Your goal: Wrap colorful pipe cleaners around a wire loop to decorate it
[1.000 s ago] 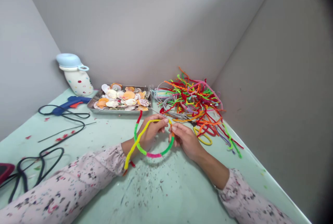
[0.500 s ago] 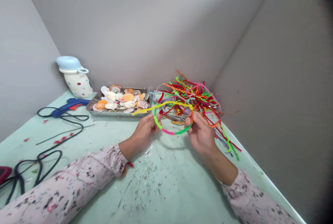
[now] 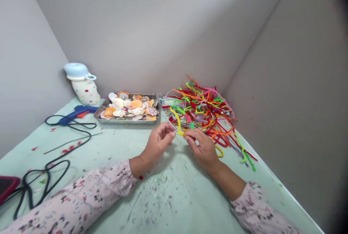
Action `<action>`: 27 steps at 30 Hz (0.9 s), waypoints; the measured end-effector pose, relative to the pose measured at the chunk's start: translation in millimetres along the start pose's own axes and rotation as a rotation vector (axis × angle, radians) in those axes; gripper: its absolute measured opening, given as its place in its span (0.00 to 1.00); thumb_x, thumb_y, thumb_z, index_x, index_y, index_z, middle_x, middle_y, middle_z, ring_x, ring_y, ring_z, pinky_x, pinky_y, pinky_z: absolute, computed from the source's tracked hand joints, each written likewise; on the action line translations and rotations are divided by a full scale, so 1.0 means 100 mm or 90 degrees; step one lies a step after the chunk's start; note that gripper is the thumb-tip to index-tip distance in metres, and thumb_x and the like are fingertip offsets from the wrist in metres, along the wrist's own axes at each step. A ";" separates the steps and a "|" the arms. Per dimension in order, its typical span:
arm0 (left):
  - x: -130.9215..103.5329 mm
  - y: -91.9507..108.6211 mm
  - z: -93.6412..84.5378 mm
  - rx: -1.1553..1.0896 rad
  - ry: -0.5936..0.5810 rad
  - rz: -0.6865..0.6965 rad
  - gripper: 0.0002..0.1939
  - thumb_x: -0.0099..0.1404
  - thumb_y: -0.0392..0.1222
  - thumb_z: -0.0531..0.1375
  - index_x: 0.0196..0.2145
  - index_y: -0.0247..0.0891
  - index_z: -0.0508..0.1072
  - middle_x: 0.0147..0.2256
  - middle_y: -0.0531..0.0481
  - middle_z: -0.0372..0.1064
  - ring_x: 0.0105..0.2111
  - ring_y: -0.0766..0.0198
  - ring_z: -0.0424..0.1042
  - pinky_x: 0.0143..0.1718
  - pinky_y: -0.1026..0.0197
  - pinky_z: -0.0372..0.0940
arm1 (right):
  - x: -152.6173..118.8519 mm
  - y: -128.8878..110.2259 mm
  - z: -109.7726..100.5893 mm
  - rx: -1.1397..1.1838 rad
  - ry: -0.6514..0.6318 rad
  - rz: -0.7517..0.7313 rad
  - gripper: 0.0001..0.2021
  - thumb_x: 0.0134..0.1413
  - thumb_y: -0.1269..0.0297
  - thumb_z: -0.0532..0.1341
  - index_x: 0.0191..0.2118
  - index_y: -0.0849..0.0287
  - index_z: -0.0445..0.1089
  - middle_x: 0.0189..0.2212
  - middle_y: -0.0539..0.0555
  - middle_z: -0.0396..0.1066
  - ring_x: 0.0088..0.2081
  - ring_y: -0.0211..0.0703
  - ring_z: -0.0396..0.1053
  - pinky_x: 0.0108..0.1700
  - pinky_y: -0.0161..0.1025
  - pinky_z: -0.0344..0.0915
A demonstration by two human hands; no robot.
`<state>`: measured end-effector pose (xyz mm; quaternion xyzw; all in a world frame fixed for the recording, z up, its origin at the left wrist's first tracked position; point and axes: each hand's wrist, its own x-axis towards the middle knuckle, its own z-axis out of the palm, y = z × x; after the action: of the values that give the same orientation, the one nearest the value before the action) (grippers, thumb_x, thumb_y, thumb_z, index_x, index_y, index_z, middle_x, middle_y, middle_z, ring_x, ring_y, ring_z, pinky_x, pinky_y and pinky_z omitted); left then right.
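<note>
Our right hand point(image 3: 203, 150) pinches the multicolored pipe cleaner point(image 3: 187, 117) at its orange section point(image 3: 185, 134), above the bench point(image 3: 195, 205). From there, the yellow strip point(image 3: 178, 120) runs away and slightly left. Our left hand point(image 3: 158, 142) is just left of its near end, thumb and fingers close together; we cannot tell whether they grip anything.

pale pink long sleeves point(image 3: 89, 194), scattered dark and red floral print, gathered cuffs point(image 3: 127, 176)

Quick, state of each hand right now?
Left hand: fingertips drawn together beside the thin grey wire; grip can't be told.
Right hand: closed, pinching the multicolored fuzzy strip at its orange part.
</note>
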<state>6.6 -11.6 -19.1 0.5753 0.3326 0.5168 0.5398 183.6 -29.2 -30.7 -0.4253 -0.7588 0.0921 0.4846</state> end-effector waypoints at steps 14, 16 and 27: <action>0.06 -0.09 -0.02 -0.072 0.012 -0.104 0.11 0.56 0.45 0.62 0.25 0.34 0.68 0.20 0.55 0.63 0.19 0.72 0.58 0.23 0.67 0.54 | -0.01 0.06 0.01 -0.019 -0.050 0.009 0.06 0.58 0.67 0.55 0.39 0.54 0.68 0.35 0.54 0.70 0.39 0.44 0.67 0.42 0.41 0.64; 0.07 -0.10 -0.02 -0.108 0.002 -0.123 0.12 0.56 0.46 0.62 0.24 0.33 0.68 0.20 0.54 0.64 0.18 0.73 0.58 0.22 0.67 0.54 | -0.01 0.05 0.01 -0.016 -0.052 0.008 0.06 0.58 0.67 0.55 0.39 0.54 0.68 0.35 0.54 0.70 0.39 0.44 0.67 0.41 0.41 0.64; 0.09 -0.11 -0.04 -0.156 -0.062 -0.168 0.12 0.56 0.43 0.63 0.22 0.32 0.69 0.21 0.53 0.64 0.18 0.74 0.59 0.21 0.68 0.54 | -0.04 0.07 0.03 0.056 -0.025 0.051 0.09 0.57 0.66 0.57 0.43 0.52 0.70 0.41 0.56 0.68 0.41 0.44 0.68 0.39 0.42 0.68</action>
<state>7.2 0.2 -28.1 0.4811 0.3133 0.4494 0.6844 186.3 -27.1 -39.1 -0.4315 -0.7459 0.1527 0.4839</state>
